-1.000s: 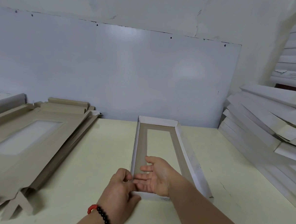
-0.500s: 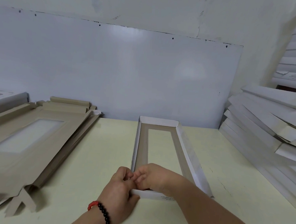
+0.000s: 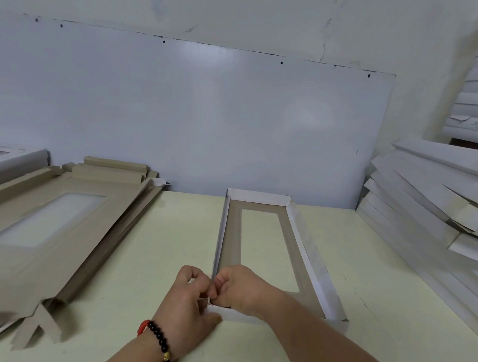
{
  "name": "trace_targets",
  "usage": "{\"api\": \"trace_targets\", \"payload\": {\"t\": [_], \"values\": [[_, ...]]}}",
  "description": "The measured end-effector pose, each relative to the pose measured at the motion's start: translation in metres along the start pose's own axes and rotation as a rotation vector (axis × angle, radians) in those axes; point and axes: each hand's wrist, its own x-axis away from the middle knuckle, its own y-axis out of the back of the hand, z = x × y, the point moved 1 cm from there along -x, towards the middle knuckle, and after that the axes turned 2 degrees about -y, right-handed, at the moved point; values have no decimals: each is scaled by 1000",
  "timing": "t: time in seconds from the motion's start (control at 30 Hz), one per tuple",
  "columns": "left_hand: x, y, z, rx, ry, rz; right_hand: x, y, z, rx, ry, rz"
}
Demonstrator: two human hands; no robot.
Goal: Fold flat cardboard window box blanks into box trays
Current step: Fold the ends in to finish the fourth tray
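Both your hands pinch the box tray's (image 3: 266,256) near-left corner: left hand (image 3: 188,307) w/ fingers curled on the outer side, thumb along the white front wall; right hand (image 3: 238,289) w/ fingers curled over the wall from inside. Grip is narrow, tight on cardboard.

Tray sits mid-table (image 3: 153,259), long axis running straight away from you, far end almost at the back panel (image 3: 180,114). One tray in work, window facing up, four walls raised; the right wall leans outward.

Flat blanks (image 3: 45,224): one stack at your left, count not readable, angled toward the far centre, near flaps hanging past the table edge. Folded trays (image 3: 428,211): one leaning pile at right, roughly ten.

Bare table strips lie either side of the tray, wider on the left.
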Motion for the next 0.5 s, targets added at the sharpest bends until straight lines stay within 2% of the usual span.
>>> {"api": "trace_targets", "payload": {"t": [0.23, 0.5], "values": [[1, 1, -3, -14, -14, 32, -1, -5, 1, 75, 6, -60], [1, 0, -2, -10, 4, 13, -6, -4, 4, 178, -38, -38]]}}
